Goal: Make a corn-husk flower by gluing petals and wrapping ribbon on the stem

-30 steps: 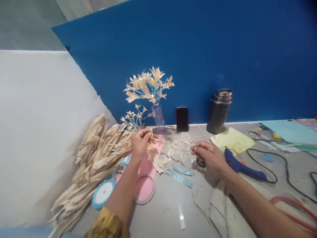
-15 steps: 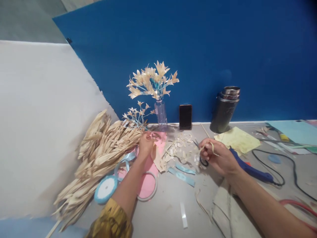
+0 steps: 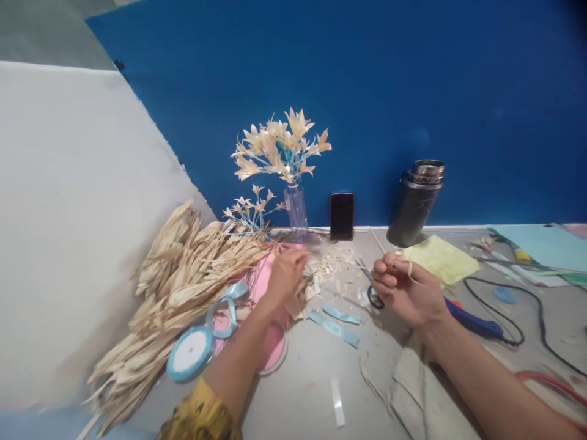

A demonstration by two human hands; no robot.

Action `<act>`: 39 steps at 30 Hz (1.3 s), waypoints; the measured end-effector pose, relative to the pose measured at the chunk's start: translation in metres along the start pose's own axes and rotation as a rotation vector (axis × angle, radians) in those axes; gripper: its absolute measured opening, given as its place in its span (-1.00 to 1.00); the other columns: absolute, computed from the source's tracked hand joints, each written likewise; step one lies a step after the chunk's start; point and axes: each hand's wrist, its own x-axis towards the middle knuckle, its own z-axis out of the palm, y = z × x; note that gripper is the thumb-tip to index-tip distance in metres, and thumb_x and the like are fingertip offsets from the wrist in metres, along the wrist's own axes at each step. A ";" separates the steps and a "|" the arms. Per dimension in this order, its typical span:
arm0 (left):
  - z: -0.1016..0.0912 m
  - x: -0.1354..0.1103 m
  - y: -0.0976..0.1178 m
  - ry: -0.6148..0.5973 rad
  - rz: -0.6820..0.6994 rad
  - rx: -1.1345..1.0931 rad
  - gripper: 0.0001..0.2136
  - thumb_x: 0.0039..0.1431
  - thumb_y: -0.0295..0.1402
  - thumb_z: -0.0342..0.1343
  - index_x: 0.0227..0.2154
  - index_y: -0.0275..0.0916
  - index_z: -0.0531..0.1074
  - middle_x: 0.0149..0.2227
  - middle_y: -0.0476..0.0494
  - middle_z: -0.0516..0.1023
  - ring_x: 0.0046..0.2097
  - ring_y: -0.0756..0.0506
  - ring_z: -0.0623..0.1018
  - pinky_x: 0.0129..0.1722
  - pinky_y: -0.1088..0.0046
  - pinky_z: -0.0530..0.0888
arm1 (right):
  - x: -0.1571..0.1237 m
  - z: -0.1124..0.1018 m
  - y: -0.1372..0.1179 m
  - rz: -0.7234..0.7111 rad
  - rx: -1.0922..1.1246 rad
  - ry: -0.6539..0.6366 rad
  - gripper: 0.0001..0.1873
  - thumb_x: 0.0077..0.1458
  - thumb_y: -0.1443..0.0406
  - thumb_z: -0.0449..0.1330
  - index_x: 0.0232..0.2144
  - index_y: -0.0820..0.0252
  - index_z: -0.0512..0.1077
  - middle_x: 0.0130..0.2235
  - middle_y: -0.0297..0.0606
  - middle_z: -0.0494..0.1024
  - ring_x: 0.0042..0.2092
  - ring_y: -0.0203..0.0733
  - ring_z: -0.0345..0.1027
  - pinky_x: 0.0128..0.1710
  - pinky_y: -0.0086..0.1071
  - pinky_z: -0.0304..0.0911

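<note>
My left hand hovers over the pink sheet and a heap of pale husk scraps, fingers curled around a beige husk piece. My right hand is closed, pinching a thin pale husk strip and holding small scissors whose black loop hangs below the fingers. A large pile of dried husks lies to the left. A vase of husk flowers stands at the back.
A light-blue ribbon spool and ribbon pieces lie near my left arm. A phone and a dark flask lean on the blue board. A blue glue gun, cables and yellow paper lie to the right.
My left hand moved right, from the husk pile toward the scraps. My right hand rose a little with the strip and scissors. The camera tilted slightly.
</note>
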 end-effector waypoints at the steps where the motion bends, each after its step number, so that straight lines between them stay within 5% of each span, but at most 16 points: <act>1: -0.009 0.004 -0.006 0.069 -0.015 0.028 -0.73 0.19 -0.48 0.01 -0.23 -0.20 0.62 -0.15 -0.26 0.64 -0.06 -0.24 0.57 0.02 0.22 0.40 | 0.000 0.001 0.000 -0.005 -0.015 -0.005 -0.87 -0.08 0.19 0.23 -0.52 0.06 0.34 -0.47 -0.32 0.35 -0.56 -0.28 -0.04 -0.58 -0.35 -0.02; 6: -0.034 0.004 -0.005 0.165 -0.040 0.217 -0.40 -0.02 -0.61 0.10 0.14 -0.15 0.44 0.25 -0.33 0.39 0.04 -0.29 0.54 -0.02 0.23 0.42 | 0.000 0.003 0.008 0.013 -0.152 -0.064 -0.77 -0.08 0.15 0.28 -0.55 0.12 0.34 -0.55 -0.39 0.29 -0.58 -0.36 -0.05 -0.57 -0.41 -0.06; 8: -0.032 -0.002 0.009 0.159 -0.037 0.291 -0.48 0.02 -0.59 0.10 0.07 -0.13 0.49 0.13 -0.30 0.50 -0.04 -0.26 0.57 -0.09 0.27 0.43 | -0.001 0.004 0.012 0.032 -0.212 -0.079 -0.76 -0.06 0.15 0.30 -0.54 0.14 0.36 -0.58 -0.42 0.30 -0.59 -0.38 -0.04 -0.57 -0.43 -0.08; 10: -0.024 -0.010 0.028 0.153 -0.055 0.178 -0.79 0.15 -0.46 0.08 -0.23 -0.19 0.60 -0.22 -0.22 0.63 -0.19 -0.21 0.58 -0.17 0.32 0.44 | -0.004 0.007 0.015 0.038 -0.298 -0.082 -0.76 -0.05 0.17 0.32 -0.55 0.15 0.39 -0.62 -0.44 0.30 -0.60 -0.38 -0.02 -0.57 -0.43 -0.10; 12: -0.011 -0.018 0.047 0.055 -0.136 -0.138 -0.79 0.23 -0.28 0.08 -0.38 -0.23 0.57 -0.41 -0.15 0.58 -0.36 -0.12 0.54 -0.35 0.41 0.43 | -0.007 0.011 0.017 -0.038 -0.507 -0.072 -0.79 -0.03 0.20 0.32 -0.56 0.15 0.41 -0.63 -0.43 0.31 -0.58 -0.34 0.04 -0.55 -0.42 -0.07; 14: 0.004 -0.026 0.060 -0.154 -0.269 -0.462 -0.72 0.22 -0.15 0.10 -0.31 -0.26 0.57 -0.34 -0.20 0.60 -0.34 -0.12 0.55 -0.45 0.47 0.41 | -0.010 0.016 0.019 -0.194 -0.799 -0.074 -0.83 0.01 0.23 0.27 -0.56 0.15 0.42 -0.60 -0.41 0.36 -0.54 -0.30 0.12 -0.51 -0.40 0.00; 17: 0.019 -0.036 0.066 -0.313 -0.302 -0.577 -0.75 0.09 -0.22 0.25 -0.23 -0.26 0.59 -0.31 -0.18 0.60 -0.31 -0.09 0.53 -0.42 0.48 0.41 | -0.014 0.019 0.021 -0.363 -1.090 -0.123 -0.83 0.07 0.25 0.18 -0.54 0.12 0.40 -0.56 -0.38 0.42 -0.50 -0.25 0.21 -0.45 -0.38 0.08; 21: 0.021 -0.038 0.061 -0.316 -0.209 -0.456 -0.90 0.08 -0.36 0.23 -0.46 -0.27 0.58 -0.49 -0.06 0.51 -0.43 0.00 0.42 -0.43 0.51 0.34 | -0.012 0.017 0.019 -0.322 -1.110 -0.147 -0.80 0.10 0.22 0.13 -0.54 0.11 0.38 -0.59 -0.41 0.36 -0.51 -0.26 0.18 -0.48 -0.40 0.05; 26: 0.017 -0.034 0.060 -0.118 -0.282 -0.541 -0.85 0.09 -0.30 0.22 -0.30 -0.24 0.55 -0.55 0.02 0.46 -0.56 0.05 0.35 -0.56 0.56 0.25 | -0.011 0.016 0.012 -0.204 -1.066 -0.202 -0.78 0.10 0.20 0.13 -0.55 0.11 0.37 -0.59 -0.43 0.33 -0.51 -0.27 0.16 -0.48 -0.41 0.06; 32: 0.020 -0.039 0.060 -0.434 -0.426 -0.782 -0.70 0.03 -0.16 0.30 -0.28 -0.30 0.54 -0.52 -0.03 0.50 -0.51 0.03 0.48 -0.52 0.54 0.37 | -0.012 0.015 0.014 -0.194 -1.086 -0.210 -0.77 0.11 0.22 0.13 -0.56 0.13 0.39 -0.57 -0.41 0.38 -0.51 -0.28 0.17 -0.47 -0.41 0.06; 39: 0.012 -0.037 0.048 -0.634 -0.547 -0.724 -0.68 -0.07 -0.13 0.37 -0.47 -0.32 0.52 -0.61 -0.01 0.46 -0.62 0.10 0.36 -0.60 0.59 0.20 | -0.008 0.009 0.007 -0.144 -1.134 -0.291 -0.82 0.04 0.25 0.19 -0.56 0.14 0.46 -0.59 -0.41 0.39 -0.51 -0.29 0.19 -0.49 -0.42 0.04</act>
